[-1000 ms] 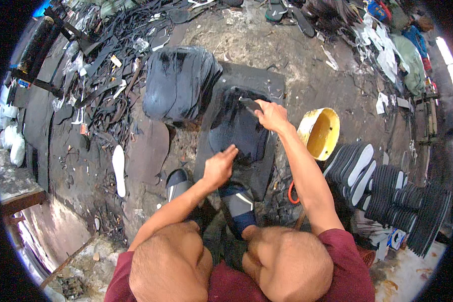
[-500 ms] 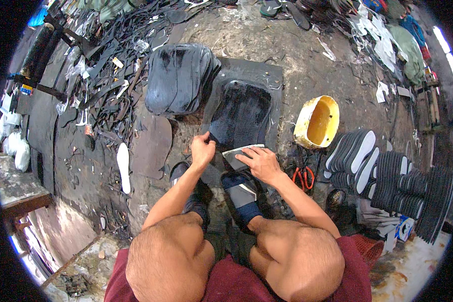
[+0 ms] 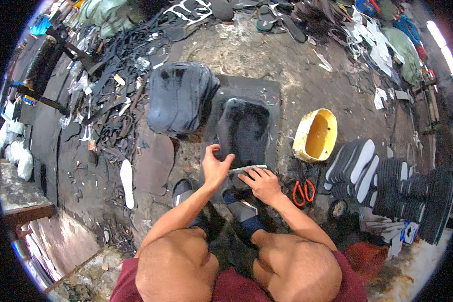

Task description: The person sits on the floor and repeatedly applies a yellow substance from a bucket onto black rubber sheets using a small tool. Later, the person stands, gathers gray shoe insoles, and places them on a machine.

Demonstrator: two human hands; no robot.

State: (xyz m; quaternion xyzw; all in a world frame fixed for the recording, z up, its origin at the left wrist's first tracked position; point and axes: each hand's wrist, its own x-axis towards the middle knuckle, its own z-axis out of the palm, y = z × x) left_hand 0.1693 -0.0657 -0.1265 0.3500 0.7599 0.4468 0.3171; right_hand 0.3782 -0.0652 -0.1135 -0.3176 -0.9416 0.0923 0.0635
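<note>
A glossy black sheet (image 3: pixel 244 128) with rounded corners lies on a larger dark mat (image 3: pixel 273 93) in front of me. My left hand (image 3: pixel 216 166) is at the sheet's near left corner, thumb and forefinger apart, with nothing visible between them. Along the near edge, my right hand (image 3: pixel 262 185) has its fingers over a flat grey piece (image 3: pixel 239 176) with a pale edge; its lower part is hidden, so I cannot tell its kind. To the left stands a stack of similar black sheets (image 3: pixel 178 98).
At the right is a yellow, glue-stained container (image 3: pixel 314 135), with orange-handled scissors (image 3: pixel 303 192) nearer me. Rows of shoe soles (image 3: pixel 350 163) stand beyond them. A white sole (image 3: pixel 127 183) and a brown sheet (image 3: pixel 155 163) lie left. Dark scraps (image 3: pixel 103 95) cover the far left floor.
My left thumb and forefinger have parted from a pinch at the sheet's corner. My right hand stays on the grey piece, which now shows mostly its pale edge. The whole view has shifted.
</note>
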